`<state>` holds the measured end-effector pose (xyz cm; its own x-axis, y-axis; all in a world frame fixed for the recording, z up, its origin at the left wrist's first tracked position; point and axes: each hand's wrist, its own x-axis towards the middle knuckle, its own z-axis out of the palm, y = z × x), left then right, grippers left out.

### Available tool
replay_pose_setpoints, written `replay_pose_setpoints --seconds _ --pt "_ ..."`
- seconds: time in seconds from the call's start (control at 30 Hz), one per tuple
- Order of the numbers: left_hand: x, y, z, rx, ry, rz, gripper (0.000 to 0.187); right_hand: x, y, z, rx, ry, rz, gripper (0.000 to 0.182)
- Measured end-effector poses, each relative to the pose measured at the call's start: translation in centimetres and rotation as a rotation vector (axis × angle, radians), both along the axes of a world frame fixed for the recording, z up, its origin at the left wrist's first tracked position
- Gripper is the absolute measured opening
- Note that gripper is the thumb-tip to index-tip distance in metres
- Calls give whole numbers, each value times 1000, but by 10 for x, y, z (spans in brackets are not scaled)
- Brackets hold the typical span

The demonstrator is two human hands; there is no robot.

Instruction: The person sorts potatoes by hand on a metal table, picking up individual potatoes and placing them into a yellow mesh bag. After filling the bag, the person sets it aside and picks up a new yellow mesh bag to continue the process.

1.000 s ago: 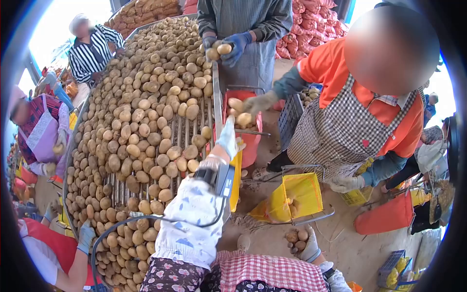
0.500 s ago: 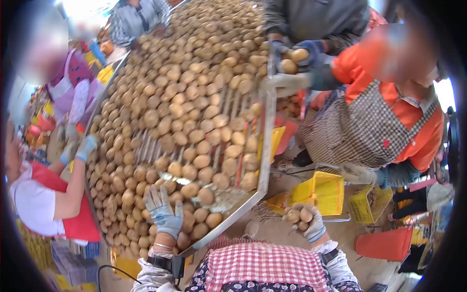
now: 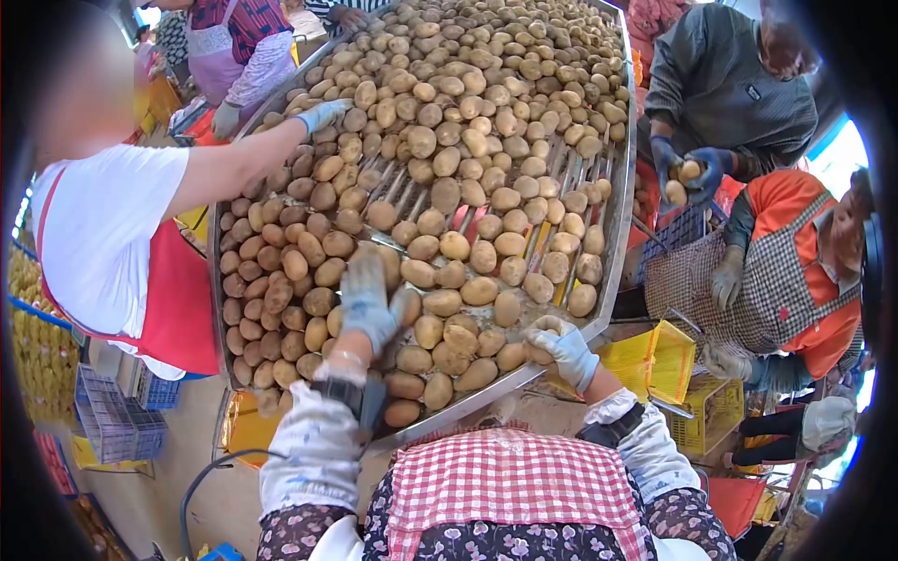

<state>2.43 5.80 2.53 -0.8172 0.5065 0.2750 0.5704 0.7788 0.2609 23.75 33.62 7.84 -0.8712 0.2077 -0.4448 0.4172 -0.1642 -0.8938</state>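
Brown oval potatoes [image 3: 421, 142] spread across metal-rimmed slatted table [image 3: 468, 404], heaped thickly toward far edge. Pale-blue-gloved left hand [image 3: 369, 304] held over potatoes near table's near edge; fingers straightened, unclenched, tips blurred. Right hand [image 3: 566, 351], likewise gloved, placed at near right corner; potato [image 3: 540, 355] grasped in curled fingers. Co-worker's gloved hand [image 3: 325, 114] laid on potatoes at left edge.

A beige floor [image 3: 198, 435] is observed at lower left, with blue plastic crates [image 3: 117, 411] grouped on it. Yellowish mesh sacks [image 3: 42, 360] are piled at the left edge. Red sacks [image 3: 658, 21] are noted at upper right, a yellow plastic crate [image 3: 718, 416] below. Strong white light [image 3: 847, 154] is registered at far right.
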Motion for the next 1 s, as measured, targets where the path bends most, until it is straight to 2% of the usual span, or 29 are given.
replay_pose_setpoints --seconds 0.03,0.07,0.1,0.13,0.17,0.23,0.27,0.3,0.37,0.4,0.43,0.5,0.53,0.57,0.63,0.67,0.8,0.9,0.93,0.97,1.0 --pt "25 -3 26 -137 -138 -89 80 -9 2 -4 -4 -8 4 24" --pt "50 -13 41 -200 -105 -225 82 -19 4 -6 147 -23 9 27" --pt "64 -21 47 -196 -210 -266 84 -28 7 -6 300 -35 15 31" --pt "76 -29 53 -17 -343 -285 84 -40 11 -2 491 -67 51 47" --pt "81 -37 59 -18 -350 -277 84 -53 14 4 487 -71 61 47" --pt "84 -56 74 -242 -346 -312 81 -75 6 26 967 -357 279 63" --pt "86 -61 84 -155 -375 -160 82 -77 0 23 1073 -350 385 71" --pt "89 -68 81 -156 -381 -154 82 -77 -4 26 1071 -351 393 71" --pt "96 -85 75 -166 -168 -7 84 -76 -10 35 893 -297 505 73" --pt "95 -86 75 -214 -288 -23 88 -70 3 9 764 0 431 70" --pt "95 -88 69 -217 -293 -17 88 -74 4 13 759 -1 438 70" --pt "92 -88 53 -205 -315 -35 90 -87 4 24 730 -31 291 67" --pt "86 -87 48 -203 -260 -71 92 -90 3 24 836 -32 208 64" --pt "80 -87 42 -202 -262 -74 92 -93 1 25 836 -35 207 64" --pt "64 -77 48 -214 -236 -103 93 -99 -10 28 723 -194 287 62" --pt "53 -73 47 -209 -190 -105 95 -96 -19 21 871 -153 357 60" --pt "8 -47 52 -226 -225 22 97 -86 -19 10 989 -84 347 58" --pt "-1 -46 45 -254 -150 -3 91 -71 -6 4 252 -68 -46 40" --pt "-2 -54 41 -252 -116 -18 90 -61 -6 11 79 57 -125 30" --pt "-4 -54 32 -219 -68 -63 88 -52 -3 5 -93 67 -243 29" --pt "-3 -50 34 -211 -59 -98 84 -42 -2 -2 -45 91 -366 29"
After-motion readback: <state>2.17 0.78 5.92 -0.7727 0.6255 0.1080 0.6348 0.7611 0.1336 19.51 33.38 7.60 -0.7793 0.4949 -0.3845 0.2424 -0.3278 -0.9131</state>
